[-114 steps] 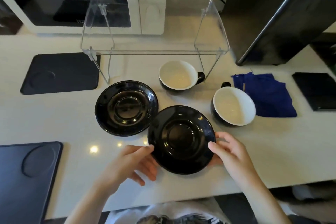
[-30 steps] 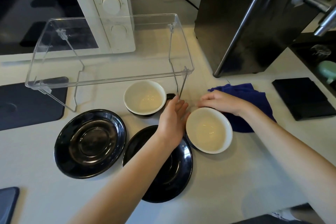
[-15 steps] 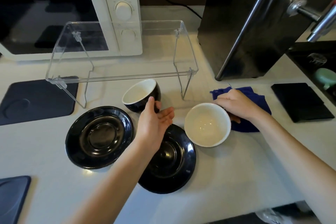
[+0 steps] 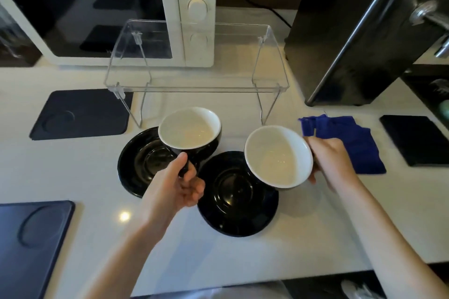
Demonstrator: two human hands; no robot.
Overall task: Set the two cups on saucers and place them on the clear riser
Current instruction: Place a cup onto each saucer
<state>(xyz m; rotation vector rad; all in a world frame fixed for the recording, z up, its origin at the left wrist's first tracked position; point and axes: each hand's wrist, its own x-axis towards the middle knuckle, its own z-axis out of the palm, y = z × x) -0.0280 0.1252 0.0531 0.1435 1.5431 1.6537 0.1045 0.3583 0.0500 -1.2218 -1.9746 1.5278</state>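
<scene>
Above 2 saucers (image 4: pixel 237 204): 2 cups (image 4: pixel 190 128) (held)

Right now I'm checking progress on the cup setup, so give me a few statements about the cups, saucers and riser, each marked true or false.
1. Each hand holds a cup. True: the left hand grips the left cup and the right hand grips the right cup.
2. Both cups hold coffee. False: their white insides look empty.
3. The clear riser already carries a cup. False: nothing rests on its top.
4. Two black saucers lie on the counter, the left saucer and the right saucer. True.
5. The blue cloth lies under the riser. False: it lies on the counter to the riser's right, beyond the right hand.
</scene>
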